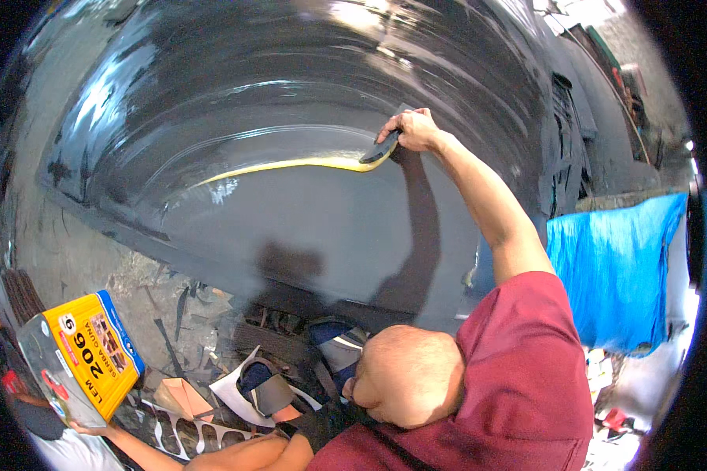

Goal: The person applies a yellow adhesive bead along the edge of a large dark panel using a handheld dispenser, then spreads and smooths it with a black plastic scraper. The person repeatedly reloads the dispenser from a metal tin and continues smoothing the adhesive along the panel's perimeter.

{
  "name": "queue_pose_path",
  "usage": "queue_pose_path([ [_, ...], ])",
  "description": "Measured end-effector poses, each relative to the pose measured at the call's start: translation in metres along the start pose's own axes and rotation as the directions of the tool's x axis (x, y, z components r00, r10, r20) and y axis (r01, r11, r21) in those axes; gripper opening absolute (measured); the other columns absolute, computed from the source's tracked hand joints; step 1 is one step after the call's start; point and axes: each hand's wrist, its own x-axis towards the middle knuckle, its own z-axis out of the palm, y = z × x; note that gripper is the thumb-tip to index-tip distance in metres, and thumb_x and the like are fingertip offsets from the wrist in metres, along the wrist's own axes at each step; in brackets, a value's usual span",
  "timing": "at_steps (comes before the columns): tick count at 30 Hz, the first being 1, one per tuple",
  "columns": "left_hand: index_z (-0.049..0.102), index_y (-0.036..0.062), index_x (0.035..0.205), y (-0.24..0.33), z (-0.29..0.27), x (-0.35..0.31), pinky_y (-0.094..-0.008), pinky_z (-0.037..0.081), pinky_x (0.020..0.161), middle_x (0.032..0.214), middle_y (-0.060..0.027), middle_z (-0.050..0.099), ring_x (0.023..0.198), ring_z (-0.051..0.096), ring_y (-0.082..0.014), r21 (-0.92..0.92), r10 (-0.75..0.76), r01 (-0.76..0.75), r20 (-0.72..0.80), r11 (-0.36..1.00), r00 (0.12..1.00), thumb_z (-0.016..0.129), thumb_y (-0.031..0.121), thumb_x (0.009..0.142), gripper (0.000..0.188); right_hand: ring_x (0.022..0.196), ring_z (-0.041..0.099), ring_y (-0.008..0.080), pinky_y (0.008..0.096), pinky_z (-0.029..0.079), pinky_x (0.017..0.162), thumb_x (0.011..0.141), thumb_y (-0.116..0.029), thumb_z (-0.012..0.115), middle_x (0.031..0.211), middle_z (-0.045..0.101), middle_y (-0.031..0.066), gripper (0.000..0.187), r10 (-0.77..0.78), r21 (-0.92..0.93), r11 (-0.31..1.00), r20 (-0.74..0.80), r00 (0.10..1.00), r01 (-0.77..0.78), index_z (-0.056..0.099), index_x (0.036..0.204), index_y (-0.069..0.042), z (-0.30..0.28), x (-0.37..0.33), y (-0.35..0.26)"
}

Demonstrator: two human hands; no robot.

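A large black sheet [322, 212] lies spread out before me, its far part glossy and streaked with wet film. A curved bead of yellow glue [291, 164] runs across its middle. My right hand [413, 129] is closed round a dark, flat, rounded spreader [380, 148], whose edge touches the right end of the bead. At the lower left, my left hand [93, 429] supports a rectangular glue tin [86, 353] with a yellow and blue label, tilted to one side. Most of that hand's fingers are hidden behind the tin.
Below the sheet lie scraps and cut pieces, among them a white curved offcut [239, 392] and an orange-pink piece [184, 398]. A blue plastic sheet [617, 271] hangs at the right. Dark sheets [605, 118] are stacked at the far right. Another person [63, 443] shows at the lower left.
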Motion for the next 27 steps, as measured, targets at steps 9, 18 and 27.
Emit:
queue_pose_path([
  [9, 0.057, -0.0002, 0.136, 0.019, -0.006, -0.086, -0.0406, 0.051, 0.098, 0.116, -0.0138, 0.068, 0.104, 0.065, -0.0257, 0.205, 0.022, -0.052, 0.145, 0.977, 0.989, 0.055, 0.034, 0.104, 0.047, 0.115, 0.068, 0.024, 0.0472, 0.038, 0.103, 0.072, -0.004, 0.057, 0.115, 0.078, 0.0015, 0.056, 0.477, 0.219, 0.845, 0.102, 0.873, -0.488, 0.079, 0.113, -0.034, 0.012, -0.19, 0.043],
  [18, 0.057, -0.0011, 0.137, -0.045, -0.025, -0.2, -0.04, 0.052, 0.097, 0.115, -0.0137, 0.069, 0.103, 0.065, -0.0247, 0.379, -0.183, 0.006, 0.434, 0.926, 0.882, 0.056, 0.031, 0.104, 0.046, 0.105, 0.071, 0.0363, 0.0512, 0.057, 0.088, 0.086, -0.014, 0.066, 0.118, 0.074, 0.0082, 0.052, 0.665, 0.296, 0.734, -0.135, 0.734, -0.611, 0.064, 0.134, -0.034, 0.147, -0.406, -0.005],
  [27, 0.056, -0.0019, 0.137, -0.096, -0.071, -0.248, -0.0394, 0.053, 0.096, 0.114, -0.0135, 0.069, 0.102, 0.065, -0.0237, 0.509, -0.353, 0.019, 0.57, 0.861, 0.742, 0.057, 0.028, 0.104, 0.045, 0.113, 0.065, 0.0474, 0.0559, 0.051, 0.094, 0.097, -0.024, 0.057, 0.145, 0.056, 0.0187, 0.053, 0.82, 0.504, 0.502, -0.016, 0.573, -0.703, 0.037, 0.146, -0.019, 0.177, -0.469, -0.075],
])
